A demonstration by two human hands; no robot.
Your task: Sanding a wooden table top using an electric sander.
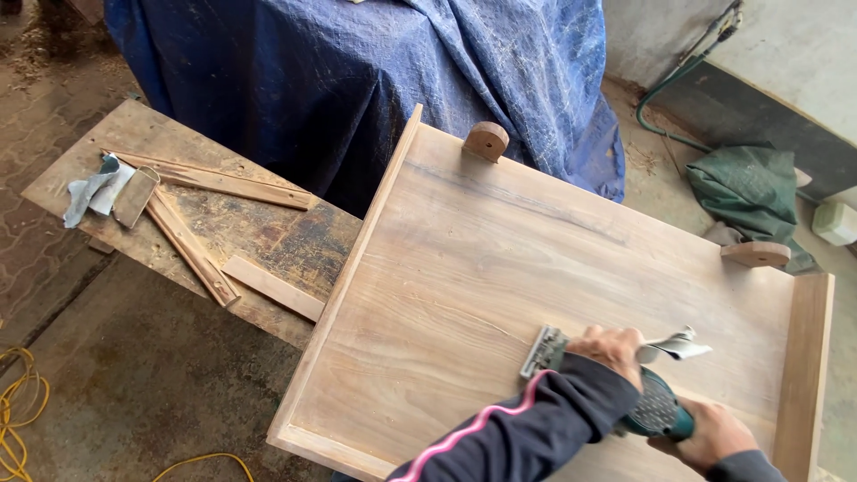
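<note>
Sanding is in progress: the left hand (611, 346) presses, fingers curled, on the electric sander (571, 353) head, flat on the wooden panel (500, 268). The right hand (710, 433) wraps the sander's rear grip. The next pass probably calls for even pressure along the grain.

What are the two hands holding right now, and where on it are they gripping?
Both hold a green power sander on the wooden panel: left hand presses on its front, over the pad, with a rag; right hand grips the rear handle.
</note>
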